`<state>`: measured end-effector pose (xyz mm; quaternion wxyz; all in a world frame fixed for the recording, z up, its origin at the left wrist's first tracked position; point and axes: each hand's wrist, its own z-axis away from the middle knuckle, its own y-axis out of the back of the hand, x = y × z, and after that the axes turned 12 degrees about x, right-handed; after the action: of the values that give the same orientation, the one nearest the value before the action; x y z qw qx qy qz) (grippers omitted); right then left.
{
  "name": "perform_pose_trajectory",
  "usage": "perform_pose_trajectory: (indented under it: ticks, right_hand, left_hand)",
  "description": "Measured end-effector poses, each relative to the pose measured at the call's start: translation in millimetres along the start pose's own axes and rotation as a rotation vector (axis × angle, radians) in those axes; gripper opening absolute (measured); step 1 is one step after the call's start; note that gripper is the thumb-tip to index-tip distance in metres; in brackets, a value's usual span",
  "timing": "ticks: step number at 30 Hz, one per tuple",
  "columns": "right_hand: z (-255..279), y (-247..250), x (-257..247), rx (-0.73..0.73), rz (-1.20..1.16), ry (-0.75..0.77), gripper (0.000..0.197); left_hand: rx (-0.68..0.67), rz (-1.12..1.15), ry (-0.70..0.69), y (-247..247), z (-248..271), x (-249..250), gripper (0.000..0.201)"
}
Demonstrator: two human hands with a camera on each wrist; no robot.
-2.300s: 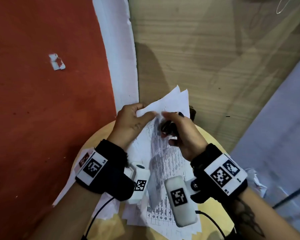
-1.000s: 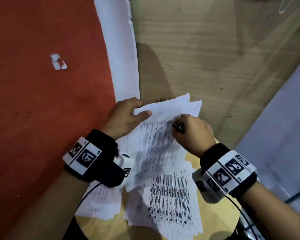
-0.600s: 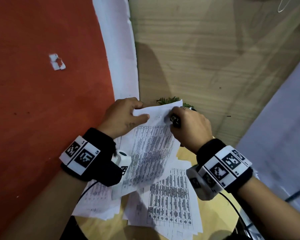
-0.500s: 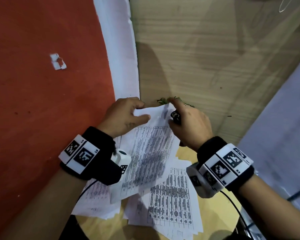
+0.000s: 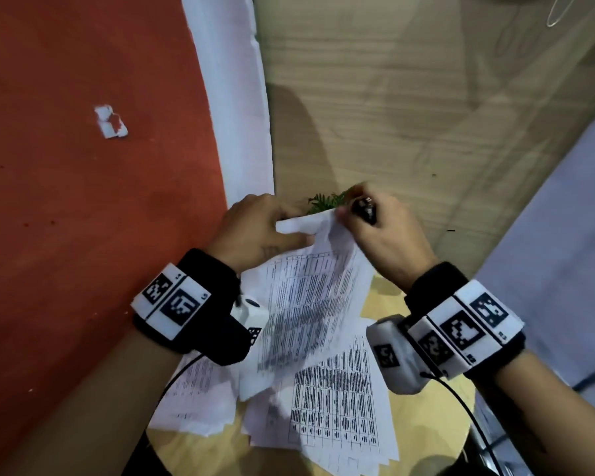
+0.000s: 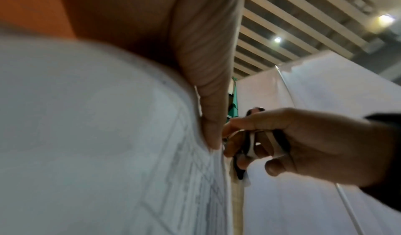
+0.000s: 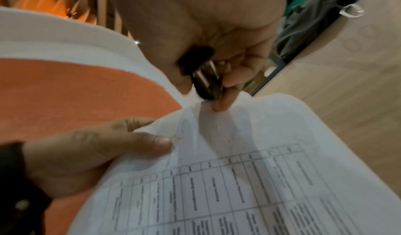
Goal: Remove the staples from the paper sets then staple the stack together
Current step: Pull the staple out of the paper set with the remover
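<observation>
I hold a printed paper set (image 5: pixel 310 304) up in the middle of the head view, its lower edge hanging over the other sheets (image 5: pixel 337 413) that lie spread on the round wooden table (image 5: pixel 423 438) at the bottom of the frame. My left hand (image 5: pixel 255 231) pinches the set's top corner, thumb on the printed face and fingers curled behind. My right hand (image 5: pixel 385 242) is curled round a small black staple remover (image 5: pixel 364 209), and in the right wrist view its dark metal tip (image 7: pixel 208 84) sits right at the top edge of the paper, with one of my fingertips (image 7: pixel 219 105) pressing the sheet just beside it. I cannot see the staple itself; it is too small and blurred.

The set is light and limp. It bends and ripples where I pinch it, so I judge it will tear easily at the corner if the remover pulls hard. The best hold is close beside the stapled corner, keeping the paper taut there, while the rest hangs free. The remover is small and hard, and should sit firm in a closed grip. Green leaves (image 5: pixel 327 201) show behind the top of the paper.
</observation>
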<state>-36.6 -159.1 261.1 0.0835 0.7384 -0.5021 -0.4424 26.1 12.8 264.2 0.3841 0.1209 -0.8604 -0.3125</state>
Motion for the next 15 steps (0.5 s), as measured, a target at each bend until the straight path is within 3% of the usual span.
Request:
perform_pose_trajectory:
  ticks: [2, 4, 6, 9, 11, 15]
  right_hand:
    - [3, 5, 0, 0.173, -0.301, -0.132, 0.034]
    - [12, 7, 0, 0.163, -0.536, -0.267, 0.032]
    - [30, 6, -3, -0.038, -0.661, -0.357, 0.021]
    - [46, 3, 0, -0.322, -0.806, -0.411, 0.030]
    - [46, 4, 3, -0.304, -0.752, -0.293, 0.034]
    - [40, 6, 0, -0.049, -0.487, 0.138, 0.037]
  left_hand:
    - [-0.029, 0.128, 0.043, -1, 1, -4, 0.016]
    - [-0.041, 0.228, 0.073, -2, 1, -6, 0.006]
    - [-0.052, 0.288, 0.094, -2, 1, -8, 0.008]
    - [-0.057, 0.302, 0.107, 1, 1, -7, 0.012]
    - [-0.076, 0.302, 0.117, 1, 1, -4, 0.019]
    - [-0.081, 0.341, 0.131, 3, 2, 2, 0.020]
